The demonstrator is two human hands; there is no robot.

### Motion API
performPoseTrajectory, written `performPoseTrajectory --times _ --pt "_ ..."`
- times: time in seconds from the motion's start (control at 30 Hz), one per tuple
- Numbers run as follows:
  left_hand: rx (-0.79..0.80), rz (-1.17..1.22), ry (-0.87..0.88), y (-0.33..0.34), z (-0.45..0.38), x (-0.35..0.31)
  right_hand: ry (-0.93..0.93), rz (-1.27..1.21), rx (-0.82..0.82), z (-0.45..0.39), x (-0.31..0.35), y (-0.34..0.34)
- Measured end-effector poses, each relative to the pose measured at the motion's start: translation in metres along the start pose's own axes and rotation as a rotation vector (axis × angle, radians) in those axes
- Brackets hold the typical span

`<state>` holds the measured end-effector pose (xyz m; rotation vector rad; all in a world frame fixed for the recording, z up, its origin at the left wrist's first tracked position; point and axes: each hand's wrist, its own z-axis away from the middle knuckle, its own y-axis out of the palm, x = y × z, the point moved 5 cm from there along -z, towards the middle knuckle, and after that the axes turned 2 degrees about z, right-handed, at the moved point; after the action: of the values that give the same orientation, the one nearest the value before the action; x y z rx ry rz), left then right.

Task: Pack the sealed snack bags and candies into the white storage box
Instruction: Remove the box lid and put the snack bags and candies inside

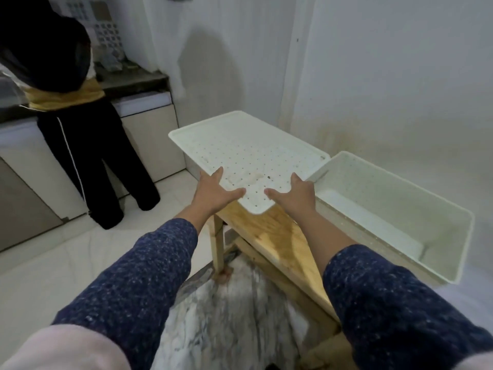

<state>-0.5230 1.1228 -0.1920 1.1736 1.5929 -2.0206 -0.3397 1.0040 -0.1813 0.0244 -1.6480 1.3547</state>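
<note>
Beyond your fingertips the room closed in with pale plastered walls (pixel 386 76), and a glossy white tiled floor (pixel 66 252) ran out to the left of your left hand. Over there a second person (pixel 66 108) in dark trousers stood with their back to you at a kitchen counter (pixel 138 81), head and upper body cut off by the frame's top edge. Under your forearms lay a light wooden table (pixel 269 236), its near end hidden by your speckled navy sleeves (pixel 138 276) and by a marbled grey-white cloth (pixel 226 316) at the bottom. To the right of your right hand sat an open white storage box (pixel 400 209), tilted along the table's right edge, its inside pale and hard to read; you could not tell whether anything lay in it. Directly under your fingers was a white perforated lid (pixel 248 148), covering whatever stood beneath it, so no snack bags or candies showed. Your left hand (pixel 216 190) rested flat on the lid's near left edge, fingers straight and close together, thumb spread toward the middle. Your right hand (pixel 296 192) mirrored it on the near right edge, fingers extended, thumb splayed inward; the thumb tips stayed apart. A small dark speck (pixel 269 178) sat on the lid just ahead of your right thumb.
</note>
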Motion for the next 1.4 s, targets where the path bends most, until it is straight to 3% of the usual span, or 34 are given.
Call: performPoseTrajectory --times 0.27,0.63,0.77,0.9,1.1,1.4 --pt "0.04 0.079 -0.163 0.032 -0.045 0.065 0.028 0.08 0.115 -0.064 -0.016 0.073" --pt "0.18 -0.06 -0.303 0.116 -0.106 0.1 0.215 0.209 0.31 -0.133 -0.08 0.125" --pt "0.36 -0.169 -0.342 0.132 -0.113 0.107 0.241 0.402 0.422 -0.139 -0.092 0.134" --pt "0.507 -0.413 -0.32 0.13 -0.121 0.101 0.152 0.562 0.468 -0.145 -0.084 0.131" --pt "0.373 -0.602 -0.179 0.106 -0.135 0.083 -0.01 0.604 0.503 -0.143 -0.066 0.131" --pt "0.275 -0.696 0.145 0.063 -0.102 0.034 -0.008 0.573 0.325 -0.088 -0.029 0.088"
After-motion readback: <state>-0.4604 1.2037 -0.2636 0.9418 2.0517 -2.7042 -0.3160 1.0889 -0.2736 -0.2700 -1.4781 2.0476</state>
